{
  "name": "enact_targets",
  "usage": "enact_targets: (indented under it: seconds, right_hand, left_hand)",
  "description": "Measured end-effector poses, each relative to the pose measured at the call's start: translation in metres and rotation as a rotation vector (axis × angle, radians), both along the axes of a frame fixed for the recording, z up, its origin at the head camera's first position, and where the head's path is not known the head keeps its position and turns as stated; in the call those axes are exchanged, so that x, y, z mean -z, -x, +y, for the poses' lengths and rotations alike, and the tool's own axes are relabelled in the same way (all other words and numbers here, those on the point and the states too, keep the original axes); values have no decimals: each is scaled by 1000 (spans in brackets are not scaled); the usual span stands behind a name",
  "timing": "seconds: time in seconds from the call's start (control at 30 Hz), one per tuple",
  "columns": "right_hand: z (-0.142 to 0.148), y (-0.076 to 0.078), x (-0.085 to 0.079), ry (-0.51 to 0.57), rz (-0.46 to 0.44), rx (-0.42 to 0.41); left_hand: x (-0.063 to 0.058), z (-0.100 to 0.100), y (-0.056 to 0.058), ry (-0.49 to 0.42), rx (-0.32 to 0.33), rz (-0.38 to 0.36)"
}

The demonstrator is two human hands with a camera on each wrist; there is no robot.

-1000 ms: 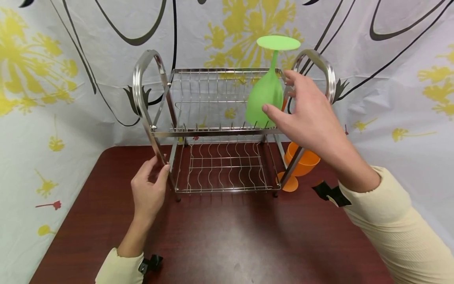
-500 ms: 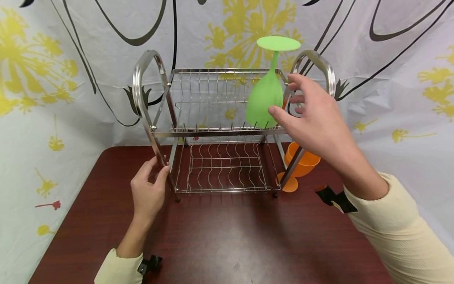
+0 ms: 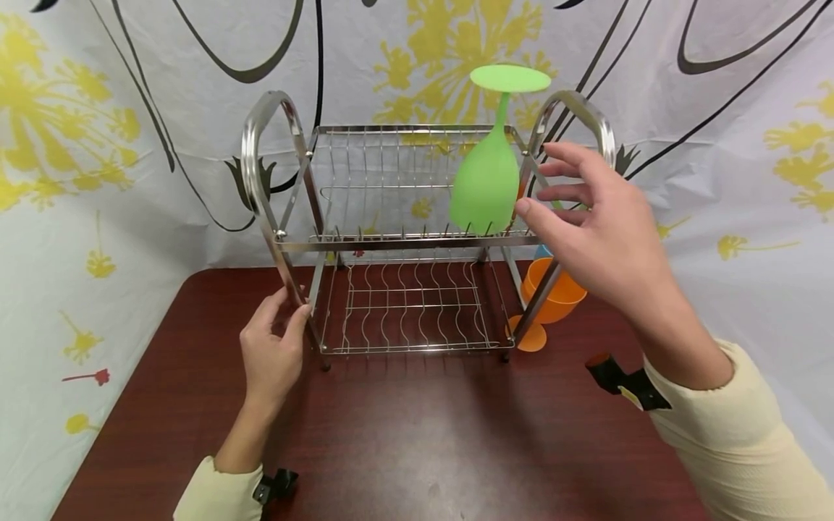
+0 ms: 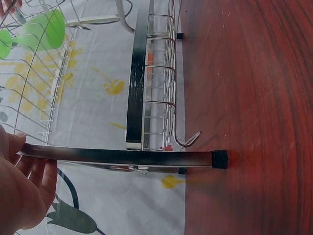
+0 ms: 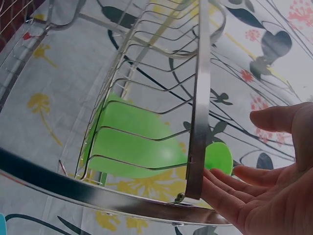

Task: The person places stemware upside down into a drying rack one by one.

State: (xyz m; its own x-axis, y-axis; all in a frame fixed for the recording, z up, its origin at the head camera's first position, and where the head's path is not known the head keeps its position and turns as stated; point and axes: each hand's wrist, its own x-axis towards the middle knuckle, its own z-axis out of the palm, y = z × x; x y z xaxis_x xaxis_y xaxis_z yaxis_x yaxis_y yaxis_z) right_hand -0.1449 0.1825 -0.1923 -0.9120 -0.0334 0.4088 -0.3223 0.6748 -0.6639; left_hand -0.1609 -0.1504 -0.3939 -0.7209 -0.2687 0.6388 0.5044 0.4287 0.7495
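A green plastic wine glass [image 3: 485, 184] stands upside down at the right end of the upper tier of a chrome two-tier dish rack [image 3: 397, 246], its round foot on top. To its right is my right hand [image 3: 606, 224], fingers loosely bent and holding nothing, with the thumb tip close to the bowl in the head view. In the right wrist view the same wine glass [image 5: 137, 142] shows through the wires, apart from the thumb. My left hand [image 3: 274, 344] grips the rack's left front leg; its thumb and fingers [image 4: 46, 181] lie on either side of the metal.
Orange cups with a round foot [image 3: 557, 289] stand on the dark red table [image 3: 404, 427], partly behind the rack's right leg. A bit of something blue [image 3: 543, 252] shows just behind them. Behind the rack hangs a white flower-patterned sheet [image 3: 163, 87].
My right hand has drawn away from the green wine glass, to the right and slightly down. The blue thing has come into sight. My left hand and the wine glass stay put.
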Motion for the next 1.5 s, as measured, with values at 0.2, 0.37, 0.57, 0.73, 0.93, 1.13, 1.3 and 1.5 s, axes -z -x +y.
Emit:
enact_targets:
  seconds: [0.2,0.37,0.57,0.73,0.93,1.13,1.3,1.5]
  right_hand:
    - [4,-3,6,71,33,-5]
    - [6,-6,10,119,65,-18]
    - [10,-7,15,184,78,-38]
    - [12,-10,18,215,109,-41]
    - [15,-15,20,229,154,-19]
    - [19,-15,25,258,190,-17]
    - [26,-15,30,291,197,-22]
    - [33,-15,38,351,205,-53]
  left_hand:
    - [3,1,1,3,-14,8]
    - [1,3,0,2,-11,6]
    - [1,3,0,9,-12,7]
    - [2,1,0,3,3,7]
    - [0,1,0,9,13,6]
    - [1,1,2,12,12,12]
    - [-4,4,0,-5,-1,4]
    - [-7,6,-2,-4,1,3]
